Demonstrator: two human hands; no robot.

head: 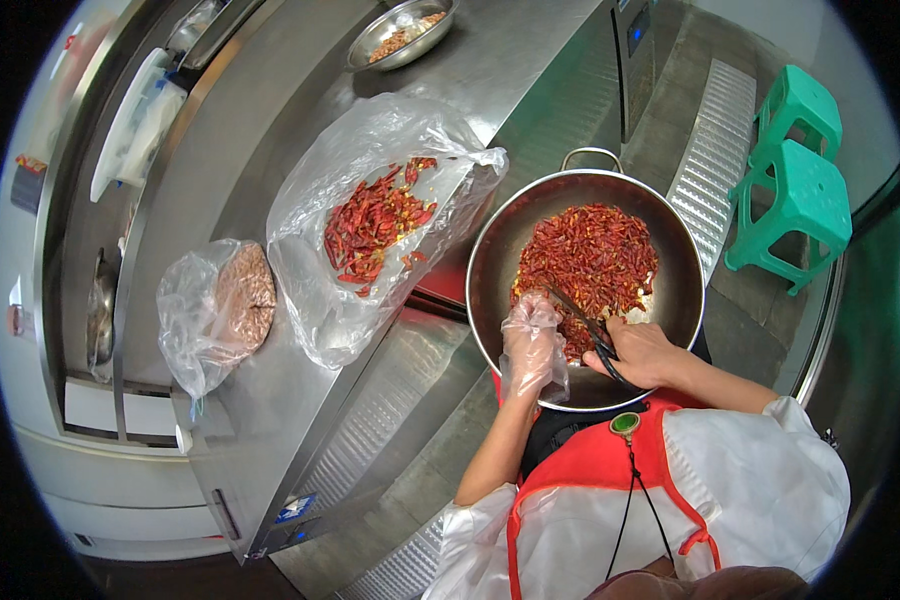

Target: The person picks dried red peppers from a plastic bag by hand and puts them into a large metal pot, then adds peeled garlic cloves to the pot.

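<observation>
A wide metal pan (679, 247) rests over my lap, holding a heap of cut dried red chilies (592, 255) and pale seeds. My right hand (637, 351) grips black-handled scissors (596, 330), whose blades point up and left over the chilies. Close to the blade tips is my left hand (531, 345), in a clear plastic glove, its fingers bunched low at the left of the heap. Whether a chili is between those fingers is hidden. On the steel counter beside the pan lies a clear plastic bag (390, 127) with more dried red chilies (375, 225) inside.
A tied plastic bag of peanut-like pieces (246, 300) sits further left on the steel counter (270, 405). A metal bowl (401, 56) with brownish pieces stands at the counter's far end. Green plastic stools (799, 195) are on the floor at right, beside a ribbed metal floor strip (709, 150).
</observation>
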